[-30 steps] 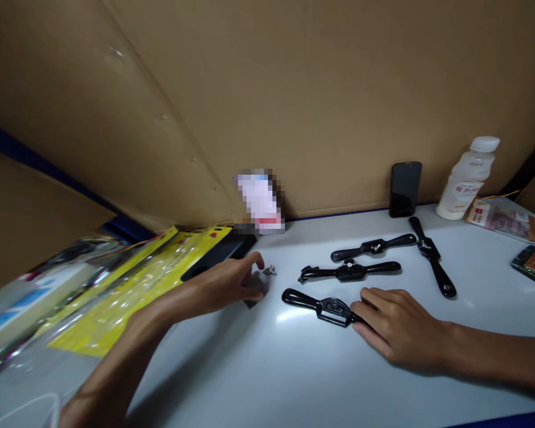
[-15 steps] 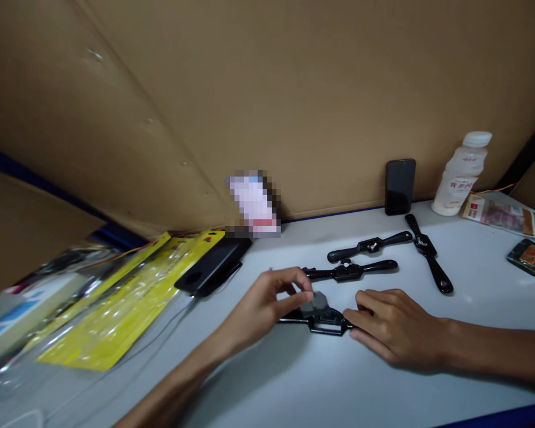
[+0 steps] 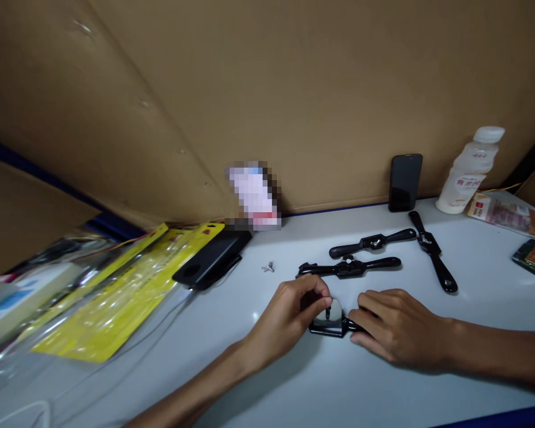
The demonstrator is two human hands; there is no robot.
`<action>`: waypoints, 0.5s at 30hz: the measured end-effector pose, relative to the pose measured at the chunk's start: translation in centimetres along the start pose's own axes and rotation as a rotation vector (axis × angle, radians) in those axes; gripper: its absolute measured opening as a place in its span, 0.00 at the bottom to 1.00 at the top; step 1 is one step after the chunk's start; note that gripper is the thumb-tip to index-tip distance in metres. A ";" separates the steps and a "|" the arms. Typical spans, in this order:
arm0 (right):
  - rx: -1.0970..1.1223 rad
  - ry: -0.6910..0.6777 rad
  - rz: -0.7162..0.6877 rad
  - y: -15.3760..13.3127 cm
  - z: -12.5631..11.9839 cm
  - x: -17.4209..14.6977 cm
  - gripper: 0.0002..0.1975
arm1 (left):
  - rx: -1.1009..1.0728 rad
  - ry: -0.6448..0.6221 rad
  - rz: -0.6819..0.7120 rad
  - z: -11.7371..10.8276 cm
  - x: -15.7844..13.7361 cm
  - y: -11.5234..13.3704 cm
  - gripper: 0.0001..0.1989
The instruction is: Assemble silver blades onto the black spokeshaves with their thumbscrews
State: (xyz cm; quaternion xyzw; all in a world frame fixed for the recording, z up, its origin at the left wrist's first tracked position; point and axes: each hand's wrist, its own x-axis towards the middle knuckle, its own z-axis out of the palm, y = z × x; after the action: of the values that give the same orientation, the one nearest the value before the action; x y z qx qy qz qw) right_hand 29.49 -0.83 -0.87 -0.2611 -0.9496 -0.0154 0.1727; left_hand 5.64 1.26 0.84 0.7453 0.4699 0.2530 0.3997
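Observation:
My left hand (image 3: 289, 312) pinches the upper edge of a flat grey blade (image 3: 336, 313) with cut corners and a dark slot. The blade lies over the middle of a black spokeshave (image 3: 326, 333); I cannot tell whether it is fully seated. My right hand (image 3: 395, 327) is closed on that spokeshave's right handle, while its left handle is hidden behind my left hand. Just beyond lies a second black spokeshave (image 3: 350, 268) with a small piece at its left end. Small silvery screws (image 3: 268, 267) rest on the table, left of it.
Farther back lie two more spokeshaves (image 3: 373, 242) (image 3: 433, 252). A phone (image 3: 405, 183) and a bottle (image 3: 468, 172) stand by the cardboard wall (image 3: 321, 107). Yellow packaging (image 3: 93, 333), a black device (image 3: 211, 260) and a cable are on the left. A printed packet (image 3: 508, 217) lies right.
My left hand has moved right with the blade, which now covers the spokeshave's middle. The small screws have come into sight. My right hand keeps its hold.

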 end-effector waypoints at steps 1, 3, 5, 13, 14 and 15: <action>-0.024 0.012 -0.012 0.0 0.0 0.0 0.11 | 0.016 0.002 0.011 0.0 0.0 0.0 0.11; -0.103 0.026 -0.078 -0.2 -0.1 -0.1 0.10 | 0.065 -0.009 0.040 -0.1 0.1 0.0 0.09; -0.202 0.020 -0.165 -0.3 -0.3 -0.1 0.07 | 0.117 -0.055 0.066 -0.4 0.2 -0.1 0.07; -0.185 0.062 -0.146 -0.3 -0.3 0.0 0.09 | 0.141 -0.136 0.067 -0.7 0.2 -0.4 0.04; -0.169 0.073 -0.133 -0.2 -0.3 0.1 0.10 | 0.136 -0.129 0.068 -0.7 0.2 -0.3 0.04; -0.157 0.082 -0.124 -0.2 -0.2 0.1 0.10 | 0.133 -0.120 0.072 -0.6 0.2 -0.3 0.04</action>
State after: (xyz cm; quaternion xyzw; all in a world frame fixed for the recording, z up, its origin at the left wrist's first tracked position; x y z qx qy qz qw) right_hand 29.35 -0.98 -0.59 -0.2138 -0.9519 -0.1109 0.1893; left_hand 5.15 1.74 0.90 0.8005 0.4335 0.1903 0.3675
